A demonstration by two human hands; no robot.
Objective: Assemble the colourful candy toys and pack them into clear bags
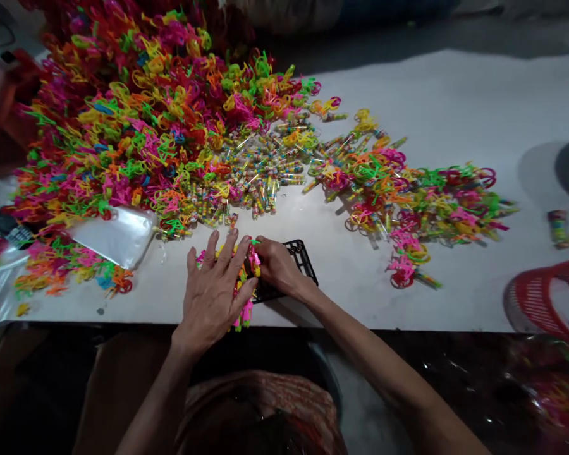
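My left hand (213,284) lies palm down at the table's front edge, its fingers spread over a small bunch of pink, yellow and green plastic toys (246,309). Against its fingertips, my right hand (277,265) is closed, with its thumb and fingers on a pink plastic toy (255,260). Its fingertips are partly hidden. Under the right hand is a black plastic tray (308,262) with an open grid, mostly covered by the hand and the toys.
A large heap of bright plastic toys (137,133) covers the left and back of the white table (455,114). Small clear tubes with coloured contents (265,164) lie mid-table. More toys (436,202) trail rightward. Clear plastic bags (118,235) lie left; a red basket (545,297) stands right.
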